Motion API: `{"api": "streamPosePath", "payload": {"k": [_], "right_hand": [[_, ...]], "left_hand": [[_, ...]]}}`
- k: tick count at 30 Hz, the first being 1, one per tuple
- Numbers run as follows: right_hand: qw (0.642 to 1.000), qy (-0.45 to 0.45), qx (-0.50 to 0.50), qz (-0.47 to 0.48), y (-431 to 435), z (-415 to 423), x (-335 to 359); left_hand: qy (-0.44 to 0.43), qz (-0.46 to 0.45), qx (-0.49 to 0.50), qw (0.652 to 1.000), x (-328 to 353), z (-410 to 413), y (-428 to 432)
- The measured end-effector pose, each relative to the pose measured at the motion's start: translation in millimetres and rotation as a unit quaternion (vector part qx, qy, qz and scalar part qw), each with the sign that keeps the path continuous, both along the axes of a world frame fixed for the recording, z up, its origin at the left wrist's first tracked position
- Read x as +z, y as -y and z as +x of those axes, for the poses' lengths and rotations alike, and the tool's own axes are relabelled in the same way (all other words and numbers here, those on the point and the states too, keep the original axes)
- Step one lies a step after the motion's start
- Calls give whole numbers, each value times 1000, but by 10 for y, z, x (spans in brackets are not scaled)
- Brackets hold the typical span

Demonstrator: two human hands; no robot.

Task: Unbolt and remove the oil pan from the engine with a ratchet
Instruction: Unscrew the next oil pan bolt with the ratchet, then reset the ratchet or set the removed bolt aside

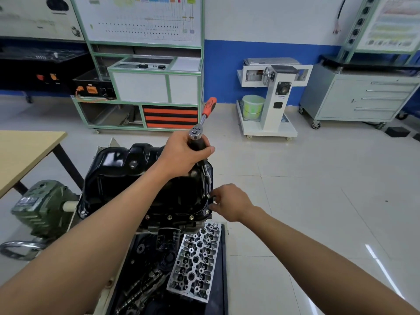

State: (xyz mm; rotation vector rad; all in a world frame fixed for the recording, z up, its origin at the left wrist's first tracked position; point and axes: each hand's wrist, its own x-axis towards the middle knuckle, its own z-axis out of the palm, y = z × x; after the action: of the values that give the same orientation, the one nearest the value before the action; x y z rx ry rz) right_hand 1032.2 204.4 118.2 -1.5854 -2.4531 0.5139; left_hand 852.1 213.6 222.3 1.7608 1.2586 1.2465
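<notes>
Pale floor tiles (318, 201) and a blue-banded wall (250, 64) surround the stand where the engine (159, 226) sits upside down. The black oil pan (127, 178) is on top, with bolts (169, 217) showing along its near rim.

My left hand (181, 155) is wrapped around the ratchet (205, 117) just under its head, the orange handle pointing up and away. An extension (206, 170) runs down to the pan's right rim. My right hand (229, 202) is at that same rim, fingers curled at a bolt.

I'd keep the extension square over the bolt head, steady it at the top, and swing the handle only once the socket is fully seated. The pan will want support before the last bolts come out.

The socket's seat is too dark and small to make out. I can't tell whether my right fingertips pinch that bolt or only touch it. My left forearm covers part of the pan, so I can't count what's left.
</notes>
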Motion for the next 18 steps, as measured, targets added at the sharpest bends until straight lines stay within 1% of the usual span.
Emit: {"api": "streamPosePath", "payload": {"k": [7, 14, 16, 18], "right_hand": [[999, -29, -25, 23, -111, -37, -197], [997, -73, -11, 35, -191, -35, -278], [994, -100, -11, 36, -196, -16, -325], [988, -153, -18, 34, -187, 2, -362]], "left_hand": [[5, -2, 5, 1000, -25, -18, 19], [1, -26, 9, 1000, -82, 30, -19], [5, -28, 12, 1000, -82, 43, -25], [12, -27, 15, 999, -74, 44, -25]]}}
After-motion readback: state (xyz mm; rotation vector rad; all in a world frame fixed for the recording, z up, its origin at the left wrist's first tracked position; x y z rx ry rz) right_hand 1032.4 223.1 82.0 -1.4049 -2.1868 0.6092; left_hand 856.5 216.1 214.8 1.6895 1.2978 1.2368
